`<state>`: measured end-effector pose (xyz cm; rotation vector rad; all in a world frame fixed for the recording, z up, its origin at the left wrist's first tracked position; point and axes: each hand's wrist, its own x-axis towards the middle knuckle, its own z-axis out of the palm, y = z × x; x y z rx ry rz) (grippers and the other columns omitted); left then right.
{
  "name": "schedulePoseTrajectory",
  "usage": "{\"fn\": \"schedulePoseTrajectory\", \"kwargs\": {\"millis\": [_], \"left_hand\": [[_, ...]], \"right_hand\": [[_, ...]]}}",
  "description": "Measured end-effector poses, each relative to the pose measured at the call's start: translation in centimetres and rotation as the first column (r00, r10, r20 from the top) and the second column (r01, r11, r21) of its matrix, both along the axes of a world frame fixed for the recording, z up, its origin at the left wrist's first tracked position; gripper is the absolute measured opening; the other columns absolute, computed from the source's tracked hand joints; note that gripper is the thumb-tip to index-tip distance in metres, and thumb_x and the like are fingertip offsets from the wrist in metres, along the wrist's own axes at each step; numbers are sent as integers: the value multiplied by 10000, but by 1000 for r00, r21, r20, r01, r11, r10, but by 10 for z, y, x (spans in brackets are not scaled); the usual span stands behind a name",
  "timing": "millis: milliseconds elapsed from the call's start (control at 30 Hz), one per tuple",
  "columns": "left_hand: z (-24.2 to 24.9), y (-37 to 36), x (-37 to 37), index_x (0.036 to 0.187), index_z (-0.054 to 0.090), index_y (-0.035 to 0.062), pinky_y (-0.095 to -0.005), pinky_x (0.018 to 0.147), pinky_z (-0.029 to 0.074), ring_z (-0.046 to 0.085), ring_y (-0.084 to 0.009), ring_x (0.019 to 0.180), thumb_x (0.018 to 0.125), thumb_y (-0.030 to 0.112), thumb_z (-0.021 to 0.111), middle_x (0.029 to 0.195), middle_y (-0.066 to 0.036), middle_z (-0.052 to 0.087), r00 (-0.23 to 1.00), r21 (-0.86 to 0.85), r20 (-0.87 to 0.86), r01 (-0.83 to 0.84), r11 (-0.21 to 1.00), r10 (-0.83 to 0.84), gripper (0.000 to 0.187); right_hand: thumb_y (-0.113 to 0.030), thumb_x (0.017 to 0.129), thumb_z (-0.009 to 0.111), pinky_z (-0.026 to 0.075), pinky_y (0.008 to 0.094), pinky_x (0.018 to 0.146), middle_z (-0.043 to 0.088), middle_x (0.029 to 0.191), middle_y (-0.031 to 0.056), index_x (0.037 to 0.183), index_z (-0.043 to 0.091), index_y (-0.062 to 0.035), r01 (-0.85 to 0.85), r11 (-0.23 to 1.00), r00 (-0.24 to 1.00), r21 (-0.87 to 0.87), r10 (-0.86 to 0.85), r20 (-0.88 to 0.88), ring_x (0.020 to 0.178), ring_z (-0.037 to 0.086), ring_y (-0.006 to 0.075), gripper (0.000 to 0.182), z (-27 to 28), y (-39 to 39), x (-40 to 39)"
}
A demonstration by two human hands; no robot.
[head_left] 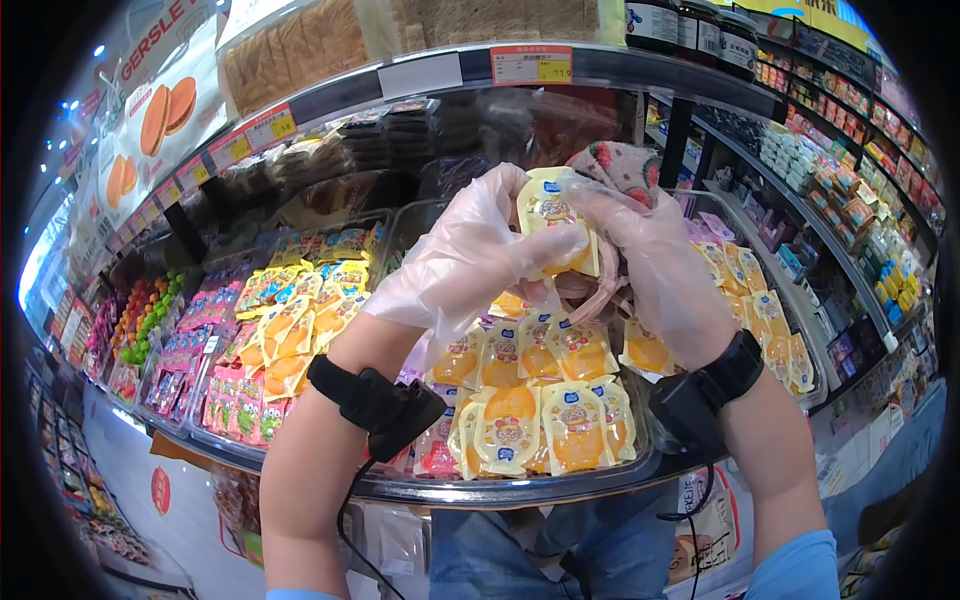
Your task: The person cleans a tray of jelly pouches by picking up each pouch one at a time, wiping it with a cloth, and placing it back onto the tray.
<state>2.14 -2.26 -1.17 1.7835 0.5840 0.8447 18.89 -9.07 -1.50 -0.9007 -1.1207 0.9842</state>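
Note:
In the head view, both of my hands wear clear plastic gloves and are raised above a bin of sweets. My left hand (470, 250) is closed on a yellow candy packet (553, 205), its thumb across the front. My right hand (650, 245) grips the same packet's right edge. A cloth with a red-and-green pattern (618, 160) is bunched behind and against my right hand, and its pinkish folds hang below; its full shape is hidden. Beneath lie rows of similar yellow packets (583, 425) in a clear plastic bin (645, 450), some standing upright.
Pink and yellow candy packets (290, 330) fill the bins at left. Above, a shelf edge with price tags (530, 66) carries bread bags (290, 55) and dark jars (700, 35). More stocked shelves (840, 190) run along the right. Another person's jeans (890, 470) show at lower right.

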Motion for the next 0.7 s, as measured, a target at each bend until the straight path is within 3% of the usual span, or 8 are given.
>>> {"fn": "schedulePoseTrajectory", "kwargs": {"millis": [67, 133, 267, 433, 533, 633, 667, 700], "left_hand": [[5, -8, -3, 1128, 548, 16, -251, 577, 540, 640, -101, 759, 884, 283, 741, 965, -45, 635, 998, -6, 32, 51, 999, -50, 410], [9, -14, -6, 1125, 553, 15, -258, 583, 546, 639, -101, 766, 892, 303, 730, 971, -45, 636, 993, -8, 65, 102, 995, -101, 411], [12, -17, -18, 1187, 563, 31, -253, 609, 545, 643, -118, 852, 910, 294, 702, 1008, -53, 643, 967, -163, 97, 248, 955, -235, 406], [6, 0, -36, 1188, 584, 40, -289, 676, 540, 624, -125, 908, 924, 292, 685, 1016, -43, 648, 938, -353, 108, 347, 869, -330, 379], [5, -6, -29, 1208, 570, 21, -336, 765, 535, 623, -163, 943, 909, 270, 698, 1045, -57, 651, 907, -332, 283, 397, 856, -311, 409], [-3, -5, -26, 1221, 561, 9, -367, 825, 531, 623, -188, 966, 899, 255, 706, 1065, -66, 652, 869, -312, 398, 430, 847, -295, 430], [-13, 2, -27, 1222, 565, 9, -370, 836, 533, 624, -193, 996, 877, 225, 721, 1101, -77, 651, 906, 288, 288, 227, 930, -310, 436], [-12, 2, -26, 1222, 570, 9, -372, 846, 534, 625, -198, 1025, 855, 196, 735, 1137, -87, 650, 948, 792, 195, -1, 610, -252, 444]], "right_hand": [[-195, 889, 718, 549, 257, 697, 680, 985, 54, 1118, 635, 2, 24, 1000, 1000, -6, -24, -2, 839, 654, 105, 313, -1, -1, 0], [-171, 875, 727, 557, 272, 756, 675, 1057, 86, 1150, 603, 17, -129, 977, 984, 170, 147, -98, 914, 661, 138, 356, -5, 1, 3], [-125, 851, 742, 560, 298, 823, 658, 1125, 124, 1189, 554, 41, -66, 991, 990, 117, 80, -116, 990, 657, 170, 421, 0, -7, 0], [-187, 898, 647, 309, 403, 1113, 687, 1071, 79, 1076, 691, 14, 71, 996, 991, -45, -65, 119, 999, 655, 157, 273, 8, -23, -9], [-146, 873, 671, 414, 383, 1027, 705, 1019, 81, 1078, 690, 18, 23, 1000, 970, -21, -17, 243, 984, 662, 146, 263, 9, -26, -6], [-110, 853, 679, 457, 330, 933, 703, 1014, 91, 1074, 686, 32, -46, 999, 981, 4, 45, 187, 954, 662, 135, 263, 7, -25, -6], [-93, 843, 683, 479, 304, 886, 702, 1011, 97, 1071, 684, 38, -81, 997, 984, 18, 77, 158, 940, 662, 130, 264, 7, -25, -6], [-75, 832, 688, 501, 278, 838, 701, 1008, 102, 1069, 681, 45, -116, 993, 985, 33, 111, 130, 925, 663, 125, 265, 6, -24, -6]]}}
